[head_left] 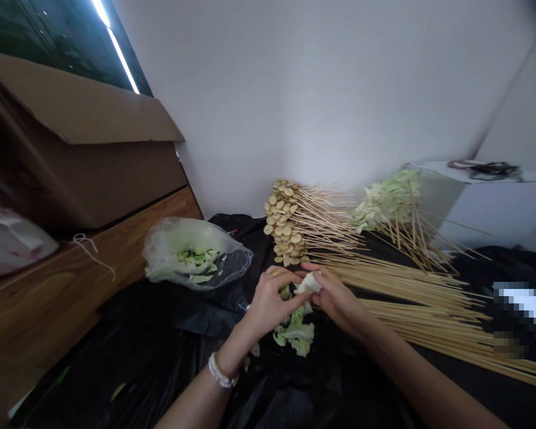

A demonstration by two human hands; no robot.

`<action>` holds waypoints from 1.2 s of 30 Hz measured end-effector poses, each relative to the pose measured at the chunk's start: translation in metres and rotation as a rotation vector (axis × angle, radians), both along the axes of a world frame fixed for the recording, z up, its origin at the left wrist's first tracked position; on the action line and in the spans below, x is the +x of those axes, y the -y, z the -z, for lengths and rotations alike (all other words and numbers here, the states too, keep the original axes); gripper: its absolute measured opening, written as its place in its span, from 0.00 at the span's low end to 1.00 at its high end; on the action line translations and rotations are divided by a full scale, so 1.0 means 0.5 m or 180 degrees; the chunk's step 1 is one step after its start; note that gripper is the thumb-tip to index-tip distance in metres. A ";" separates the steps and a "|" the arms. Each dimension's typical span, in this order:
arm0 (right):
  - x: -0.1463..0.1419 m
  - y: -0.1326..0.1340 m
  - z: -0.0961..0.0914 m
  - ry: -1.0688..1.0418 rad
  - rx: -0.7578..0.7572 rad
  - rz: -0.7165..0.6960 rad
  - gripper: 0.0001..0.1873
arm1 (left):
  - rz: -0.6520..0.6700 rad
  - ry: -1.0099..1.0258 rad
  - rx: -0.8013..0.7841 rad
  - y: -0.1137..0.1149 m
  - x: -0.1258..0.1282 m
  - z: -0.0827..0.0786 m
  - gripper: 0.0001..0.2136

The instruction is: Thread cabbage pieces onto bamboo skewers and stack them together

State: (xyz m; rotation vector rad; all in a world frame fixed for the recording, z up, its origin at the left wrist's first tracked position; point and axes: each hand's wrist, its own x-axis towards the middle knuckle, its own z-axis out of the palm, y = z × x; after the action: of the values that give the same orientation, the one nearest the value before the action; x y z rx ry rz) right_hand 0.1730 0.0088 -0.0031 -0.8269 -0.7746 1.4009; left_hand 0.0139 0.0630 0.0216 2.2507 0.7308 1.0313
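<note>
The right hand pinches a pale cabbage piece between its thumb and fingers, the fingers pressed together over the top of it. The left hand curls in just beside the piece with its fingers bent; whether they touch it cannot be told from this view. A pearl bracelet circles the left wrist.

Directly under the hands, toward the near edge of the bench, lies a loose heap of torn cabbage on a black plastic sheet. To the left of the hands, a clear plastic bag holds more cabbage. Just right of the right hand, long bamboo skewers lie side by side, running out past the right edge of the view.

Along the far edge stand skewered round tan slices, their sticks pointing right, and farther right, near the far right corner, skewered cabbage. On the bare wood at the left edge sit a cardboard box, a white bag and a loop of string. Past the far right corner stands a white cabinet with a black cord on top. A pixelated patch at the right edge cannot be made out.
</note>
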 end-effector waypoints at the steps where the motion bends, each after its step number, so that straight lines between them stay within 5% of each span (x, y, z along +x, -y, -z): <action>1: 0.000 0.001 -0.001 0.0087 0.0026 -0.0011 0.21 | -0.0050 0.0083 -0.0105 -0.002 0.000 0.003 0.08; 8: 0.002 0.005 0.004 0.1320 0.0420 0.0327 0.29 | -0.0335 0.0748 -0.1420 -0.029 0.001 0.026 0.12; 12: -0.001 0.000 0.016 0.1717 0.0500 0.0576 0.24 | -0.0017 0.1007 -0.2089 -0.033 0.000 0.024 0.16; 16: 0.000 -0.001 0.011 0.1440 0.0329 0.0495 0.23 | 0.0461 0.1396 -0.2472 -0.030 -0.001 0.017 0.18; 22: 0.000 0.002 0.003 0.1522 0.0177 0.0287 0.22 | 0.0594 0.1454 -0.2562 -0.026 0.004 0.019 0.17; 36: -0.004 0.005 0.002 0.1397 0.0505 0.0589 0.21 | 0.0572 0.1331 -0.2372 -0.023 0.005 0.016 0.19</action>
State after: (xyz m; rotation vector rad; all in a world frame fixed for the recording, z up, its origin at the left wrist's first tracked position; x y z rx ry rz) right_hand 0.1709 0.0062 -0.0039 -1.0678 -1.0984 0.9895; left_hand 0.0165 0.0744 0.0135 1.3804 0.5839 0.9013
